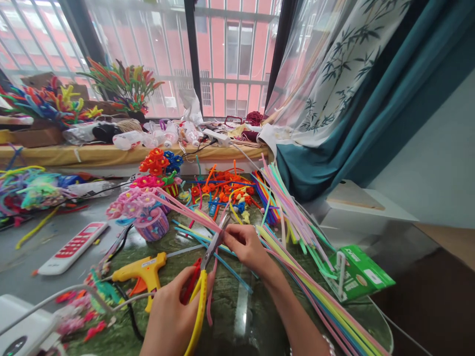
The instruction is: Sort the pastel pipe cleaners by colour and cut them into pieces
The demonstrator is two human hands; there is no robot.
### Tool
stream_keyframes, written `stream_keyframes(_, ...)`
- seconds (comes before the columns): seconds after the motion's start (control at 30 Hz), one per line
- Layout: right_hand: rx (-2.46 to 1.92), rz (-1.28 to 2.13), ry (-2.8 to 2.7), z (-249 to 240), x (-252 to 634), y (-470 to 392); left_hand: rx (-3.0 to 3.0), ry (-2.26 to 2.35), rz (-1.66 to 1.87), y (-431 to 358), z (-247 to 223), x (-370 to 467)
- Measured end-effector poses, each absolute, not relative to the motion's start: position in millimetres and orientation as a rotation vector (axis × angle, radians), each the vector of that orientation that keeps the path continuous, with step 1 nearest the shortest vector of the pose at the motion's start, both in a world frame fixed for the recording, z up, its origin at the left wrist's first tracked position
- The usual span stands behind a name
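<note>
Gripping the yellow-and-red handles of the scissors (206, 252), the left hand (176, 304) sets the blades, slightly parted, against a small bunch of pink stems (189, 212) above the worktop (269, 321). The right hand (247, 244) pinches those stems just beside the blades, so the likeliest mishap is a nicked fingertip, should the blades slip along the fuzzy pile or close at a slant. Whether every stem lies between the blades I cannot tell; uneven lengths could result if some sit outside. Loose blue stems (232, 272) cross beneath and might be caught by accident. Near the left hand lies the yellow glue gun (146, 272); whether it is hot does not show, but a stray elbow or tugged cable could shift it into the scraps (85, 311) by its nozzle.
</note>
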State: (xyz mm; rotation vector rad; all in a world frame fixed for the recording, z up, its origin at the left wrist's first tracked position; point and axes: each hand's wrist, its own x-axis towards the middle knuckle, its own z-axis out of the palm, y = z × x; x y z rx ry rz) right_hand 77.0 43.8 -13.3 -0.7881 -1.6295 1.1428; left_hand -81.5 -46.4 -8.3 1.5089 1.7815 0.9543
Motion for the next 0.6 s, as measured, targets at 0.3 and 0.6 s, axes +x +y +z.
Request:
stream_keyframes(0.3,-0.910,1.017,-1.625,-13.0,89.9,48.0,1.709,1.715,0.663,-28.5,-1.8,-79.2)
stream_keyframes(0.6,-1.053,0.966,-1.609,-13.4,100.3,53.5,1.772,1.669,0.616,-15.0,-1.0,-65.0)
